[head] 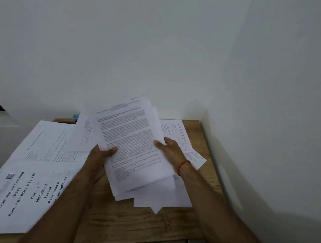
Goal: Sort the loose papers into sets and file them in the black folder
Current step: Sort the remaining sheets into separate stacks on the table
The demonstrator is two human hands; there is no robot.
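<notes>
Left hand (pixel 100 158) and right hand (pixel 170 149) grip a paper sheaf (pixel 131 138) above loose sheets (pixel 42 153) covering the table (pixel 134 227).

wall (pixel 266 92) close right, papers (pixel 36 162) crowding left

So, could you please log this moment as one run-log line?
phase: sorting | left hand: holds paper stack | right hand: holds paper stack | wooden table: other papers spread
</notes>
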